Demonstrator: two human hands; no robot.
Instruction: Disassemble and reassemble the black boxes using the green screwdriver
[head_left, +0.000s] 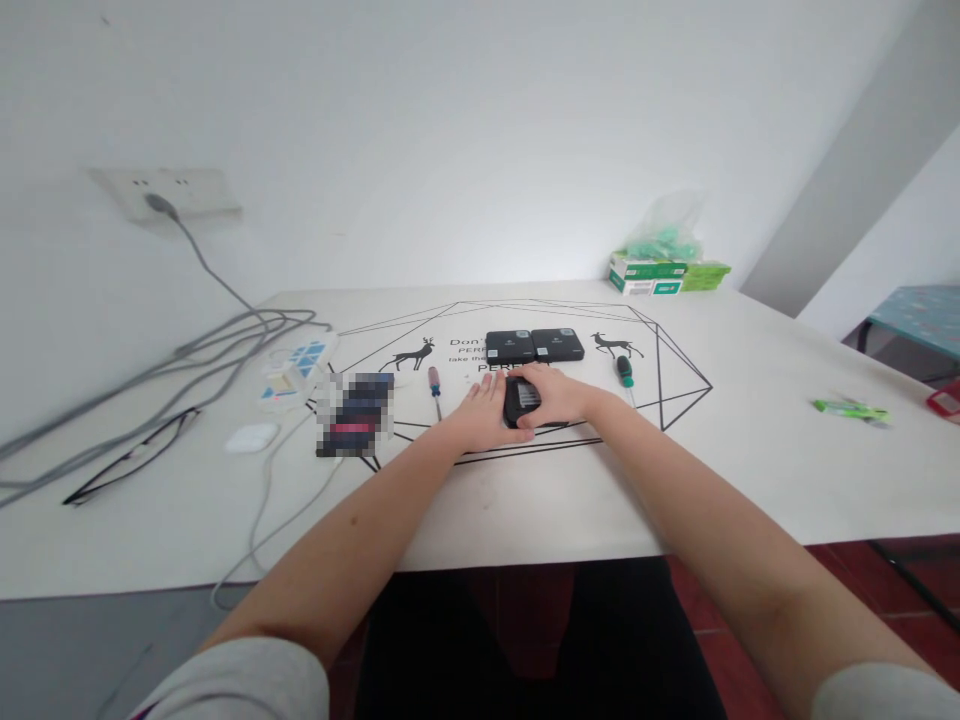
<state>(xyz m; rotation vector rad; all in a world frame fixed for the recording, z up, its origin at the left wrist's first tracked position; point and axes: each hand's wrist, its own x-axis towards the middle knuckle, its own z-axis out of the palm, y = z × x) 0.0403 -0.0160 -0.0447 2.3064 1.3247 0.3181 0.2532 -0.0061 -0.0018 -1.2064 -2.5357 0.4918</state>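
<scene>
My right grip (559, 393) curls thumb and fingers around a black unit (523, 397) with a slatted top, pinching it, while my left grip (482, 412) lies along its left side, fingers extended; I cannot tell whether that one pinches too. The unit sits in from the middle of the counter's (750, 480) front edge. Just beyond it, a pair of black boxes (558, 344) lie side by side. Screwdrivers flank my hands: a red-and-blue one (434, 381) at left, a green-and-black one (625, 372) at right. A phone (355, 415), glasses (133, 456) and power strip (301, 368) occupy the left side; green-and-white cartons (646, 274) stand by the back right corner.
</scene>
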